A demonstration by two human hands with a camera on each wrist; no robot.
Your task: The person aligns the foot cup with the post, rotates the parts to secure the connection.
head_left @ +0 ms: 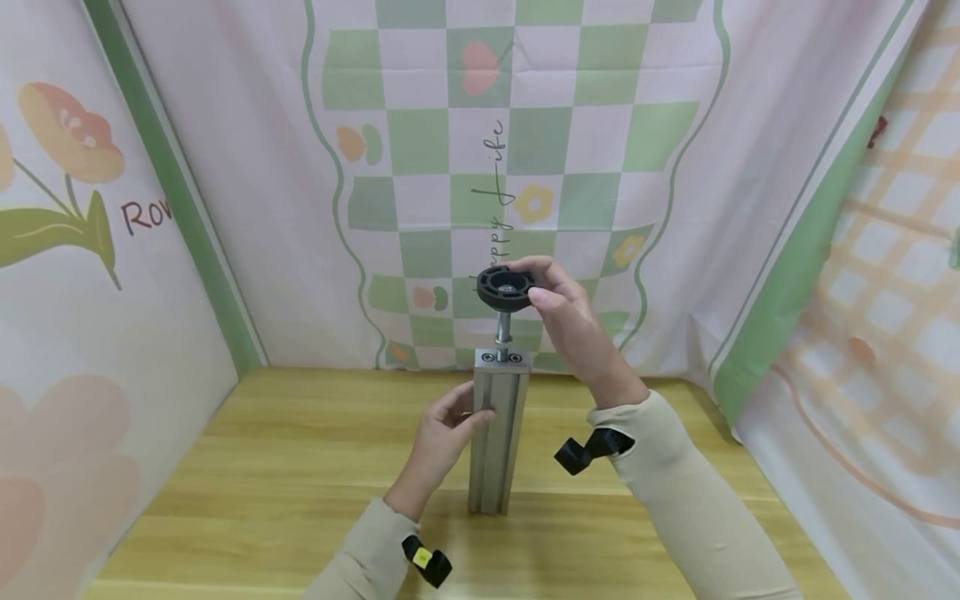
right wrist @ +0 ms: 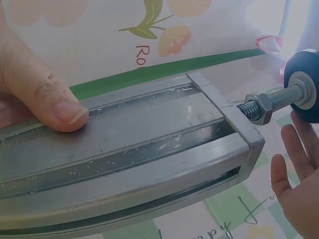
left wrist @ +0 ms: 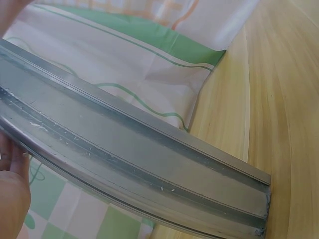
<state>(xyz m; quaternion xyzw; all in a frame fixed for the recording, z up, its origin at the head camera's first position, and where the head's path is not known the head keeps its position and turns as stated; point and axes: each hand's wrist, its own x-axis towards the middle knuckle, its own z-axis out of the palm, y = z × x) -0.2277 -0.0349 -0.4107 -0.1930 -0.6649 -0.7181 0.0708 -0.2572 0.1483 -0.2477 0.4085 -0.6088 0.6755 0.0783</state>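
An aluminium profile (head_left: 495, 450) with long slots stands upright on the table. My left hand (head_left: 444, 429) grips its left side, the thumb across the front; in the right wrist view that thumb (right wrist: 72, 113) lies on the slotted face. From the profile's end plate (right wrist: 224, 107) a threaded rod (right wrist: 286, 97) with a hex nut (right wrist: 260, 109) sticks up. On the rod sits a round black levelling foot (head_left: 491, 298), its ribbed underside facing up. My right hand (head_left: 566, 312) holds this foot at its right edge between thumb and fingers.
The wooden table (head_left: 300, 467) carries the profile's lower end. Printed cloth hangs behind (head_left: 420, 142) and at both sides. A black wrist mount (head_left: 596, 448) juts from the right sleeve, another (head_left: 427, 562) from the left.
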